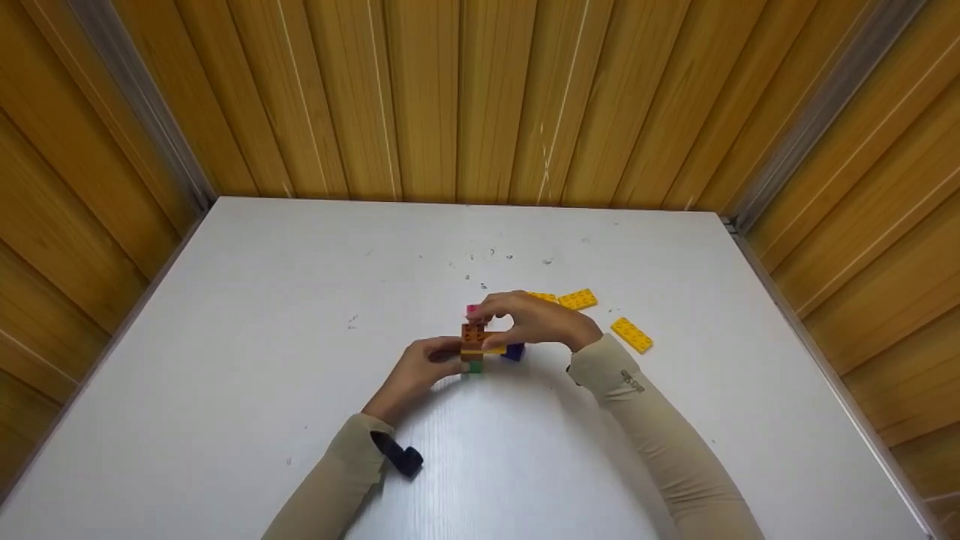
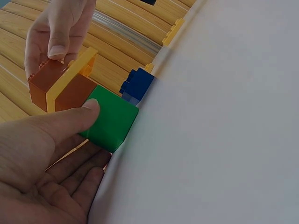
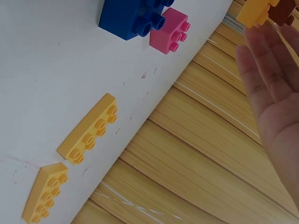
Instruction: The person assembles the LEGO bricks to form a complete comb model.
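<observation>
A small stack stands on the white table: green brick (image 2: 114, 116) at the bottom, a brown brick (image 2: 74, 92) on it, then a yellow plate (image 2: 70, 77) jutting to the right, and an upper brown brick (image 1: 472, 332) on top. My left hand (image 1: 424, 367) grips the stack low down, its thumb pressed on the green brick and its fingers partly hidden behind. From above, my right hand (image 1: 536, 319) pinches the upper brown brick; its thumb shows against the brick in the left wrist view, and its fingers are partly hidden.
A blue brick (image 3: 126, 18) lies just right of the stack, with a pink brick (image 3: 169, 30) behind. Several yellow plates lie to the right, including one plate (image 1: 577, 299) and another plate (image 1: 632, 334). Wood-patterned walls (image 1: 420, 97) border the table.
</observation>
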Demonstrator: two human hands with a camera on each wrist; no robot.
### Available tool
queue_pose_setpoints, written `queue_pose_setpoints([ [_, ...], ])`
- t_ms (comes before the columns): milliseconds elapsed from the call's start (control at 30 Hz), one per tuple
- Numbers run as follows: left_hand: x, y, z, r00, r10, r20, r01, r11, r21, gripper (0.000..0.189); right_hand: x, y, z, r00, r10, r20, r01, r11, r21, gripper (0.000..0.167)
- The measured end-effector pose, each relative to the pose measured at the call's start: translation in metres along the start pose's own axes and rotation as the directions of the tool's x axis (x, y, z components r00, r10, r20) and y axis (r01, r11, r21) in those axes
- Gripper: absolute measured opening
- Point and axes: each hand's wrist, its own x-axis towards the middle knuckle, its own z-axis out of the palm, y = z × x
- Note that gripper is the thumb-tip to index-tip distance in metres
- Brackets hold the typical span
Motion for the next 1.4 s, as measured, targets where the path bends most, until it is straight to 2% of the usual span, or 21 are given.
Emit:
queue_pose_setpoints([
  [233, 0.0, 0.002, 0.0, 0.999, -0.04, -0.007, 0.04, 0.999, -0.003, 0.043, -0.006, 0.007, -0.006, 0.993, 0.116, -0.016, -0.116, 0.993, 0.017, 0.043],
  [467, 0.0, 0.004, 0.0, 0.995, -0.096, -0.016, 0.097, 0.995, 0.015, 0.044, -0.011, 0.02, -0.013, 0.991, 0.125, -0.055, -0.124, 0.992, 0.014, 0.045],
  [700, 0.0, 0.002, 0.001, 0.993, -0.116, -0.017, 0.116, 0.993, 0.003, 0.045, -0.019, 0.035, -0.019, 0.98, 0.181, -0.085, -0.181, 0.983, 0.01, 0.043],
  [900, 0.0, 0.0, 0.001, 0.996, -0.087, -0.007, 0.087, 0.996, -0.008, 0.045, -0.026, 0.049, -0.021, 0.956, 0.274, -0.107, -0.279, 0.96, -0.026, 0.041],
  [1033, -0.001, 0.001, 0.001, 0.996, -0.088, -0.013, 0.088, 0.996, 0.008, 0.045, -0.03, 0.058, -0.021, 0.939, 0.32, -0.124, -0.33, 0.942, -0.065, 0.041],
  [1233, -0.001, 0.002, 0.001, 0.995, -0.095, -0.009, 0.095, 0.995, 0.004, 0.045, -0.04, 0.069, -0.025, 0.925, 0.352, -0.143, -0.366, 0.926, -0.092, 0.041],
  [1400, -0.002, 0.002, 0.002, 0.994, -0.112, -0.007, 0.112, 0.994, -0.006, 0.046, -0.049, 0.077, -0.028, 0.91, 0.389, -0.143, -0.402, 0.912, -0.076, 0.041],
])
